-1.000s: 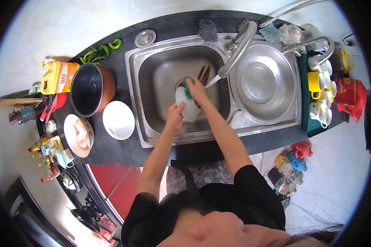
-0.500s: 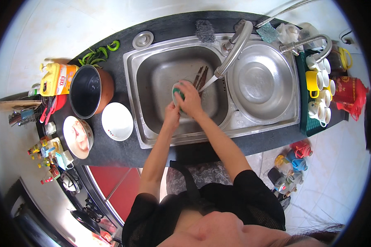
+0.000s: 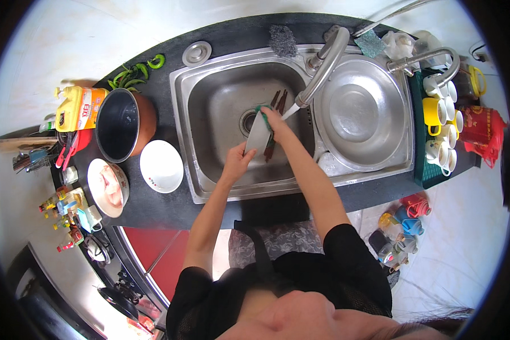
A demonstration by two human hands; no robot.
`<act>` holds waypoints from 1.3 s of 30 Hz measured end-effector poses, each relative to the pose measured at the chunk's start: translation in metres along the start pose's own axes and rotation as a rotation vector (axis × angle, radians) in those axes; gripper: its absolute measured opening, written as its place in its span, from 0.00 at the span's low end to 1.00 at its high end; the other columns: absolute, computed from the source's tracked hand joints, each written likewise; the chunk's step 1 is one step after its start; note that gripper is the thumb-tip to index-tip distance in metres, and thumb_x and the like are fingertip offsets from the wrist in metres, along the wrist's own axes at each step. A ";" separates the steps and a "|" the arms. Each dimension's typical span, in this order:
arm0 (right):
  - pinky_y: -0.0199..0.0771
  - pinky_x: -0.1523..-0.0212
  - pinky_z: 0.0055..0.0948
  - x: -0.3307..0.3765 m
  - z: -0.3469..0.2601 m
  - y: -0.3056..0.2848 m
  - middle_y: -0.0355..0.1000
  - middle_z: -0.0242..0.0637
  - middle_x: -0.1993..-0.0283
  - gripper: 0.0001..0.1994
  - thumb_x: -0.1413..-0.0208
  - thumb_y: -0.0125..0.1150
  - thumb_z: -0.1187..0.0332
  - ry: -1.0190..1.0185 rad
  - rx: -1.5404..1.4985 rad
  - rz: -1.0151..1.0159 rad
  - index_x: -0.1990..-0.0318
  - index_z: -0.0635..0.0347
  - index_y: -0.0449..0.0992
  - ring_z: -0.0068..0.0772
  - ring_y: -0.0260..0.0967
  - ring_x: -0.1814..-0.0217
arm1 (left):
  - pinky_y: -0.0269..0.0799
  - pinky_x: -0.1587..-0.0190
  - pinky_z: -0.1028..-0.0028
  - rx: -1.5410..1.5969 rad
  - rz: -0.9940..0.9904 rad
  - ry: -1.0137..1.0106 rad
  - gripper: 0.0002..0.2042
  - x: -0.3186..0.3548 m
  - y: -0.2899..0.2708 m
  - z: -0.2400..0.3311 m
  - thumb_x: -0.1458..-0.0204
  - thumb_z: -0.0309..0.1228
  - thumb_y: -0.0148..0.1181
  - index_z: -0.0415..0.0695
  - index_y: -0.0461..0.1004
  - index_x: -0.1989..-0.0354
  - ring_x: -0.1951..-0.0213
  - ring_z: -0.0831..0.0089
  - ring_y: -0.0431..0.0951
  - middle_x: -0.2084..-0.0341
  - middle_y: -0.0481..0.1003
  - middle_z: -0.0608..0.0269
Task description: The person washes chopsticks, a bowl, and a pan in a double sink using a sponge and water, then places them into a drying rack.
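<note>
Over the left basin of the sink (image 3: 209, 85), my left hand (image 3: 237, 163) grips the near edge of a white dish (image 3: 259, 136), a plate or shallow bowl tilted steeply. My right hand (image 3: 276, 122) presses a green scouring pad (image 3: 260, 109) against the dish's right side and far rim. Brown chopsticks (image 3: 281, 100) lie on the basin floor, partly behind the dish and my right hand. From the faucet (image 3: 309, 93) a stream of water runs down just beyond my right hand. The drain (image 3: 247, 121) shows to the left of the dish.
A large metal basin (image 3: 360, 113) fills the right sink. Left on the counter stand a brown pot (image 3: 144, 122), a white plate (image 3: 161, 177) and a bowl (image 3: 122, 207) of pale raw meat. Green peppers (image 3: 131, 73) lie behind. Cups (image 3: 434, 111) crowd a green tray (image 3: 422, 177) at right.
The dish has turned from facing up to nearly on edge, uncovering the drain. My right hand has shifted right with the pad, round to the dish's other side; my left hand still grips the rim.
</note>
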State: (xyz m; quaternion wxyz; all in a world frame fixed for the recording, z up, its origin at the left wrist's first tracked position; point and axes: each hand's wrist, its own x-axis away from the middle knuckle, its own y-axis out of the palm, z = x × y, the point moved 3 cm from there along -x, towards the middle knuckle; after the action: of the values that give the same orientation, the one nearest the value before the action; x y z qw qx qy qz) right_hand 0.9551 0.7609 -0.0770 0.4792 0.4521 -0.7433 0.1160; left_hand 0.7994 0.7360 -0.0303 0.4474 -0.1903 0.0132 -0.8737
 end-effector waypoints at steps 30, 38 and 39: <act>0.70 0.63 0.44 -0.012 0.065 -0.052 0.69 0.41 0.64 0.11 0.53 0.50 0.65 0.228 -0.632 -0.151 0.63 0.59 0.67 0.42 0.67 0.63 | 0.65 0.61 0.67 0.603 1.040 -0.239 0.21 0.151 -0.170 -0.043 0.56 0.24 0.55 0.41 0.56 0.52 0.58 0.64 0.65 0.57 0.62 0.57; 0.69 0.57 0.41 0.010 0.030 -0.074 0.67 0.41 0.60 0.15 0.51 0.50 0.65 0.040 -0.609 -0.020 0.56 0.59 0.63 0.41 0.67 0.59 | 0.72 0.60 0.68 0.762 0.574 -0.286 0.24 0.121 -0.131 0.007 0.59 0.20 0.45 0.40 0.54 0.48 0.57 0.63 0.69 0.56 0.65 0.54; 0.69 0.57 0.40 0.012 0.032 -0.078 0.66 0.40 0.59 0.15 0.51 0.51 0.65 -0.037 -0.550 0.027 0.55 0.58 0.62 0.41 0.66 0.58 | 0.72 0.60 0.68 0.761 0.478 -0.298 0.25 0.111 -0.116 0.009 0.59 0.20 0.44 0.39 0.53 0.48 0.57 0.63 0.69 0.56 0.64 0.54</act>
State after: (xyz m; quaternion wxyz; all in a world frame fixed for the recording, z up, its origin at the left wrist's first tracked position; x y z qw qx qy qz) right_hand 0.9952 0.6909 -0.1033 0.5689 0.2970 -0.7614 -0.0919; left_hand 0.6540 0.7197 0.0361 0.6709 -0.1277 -0.3286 -0.6524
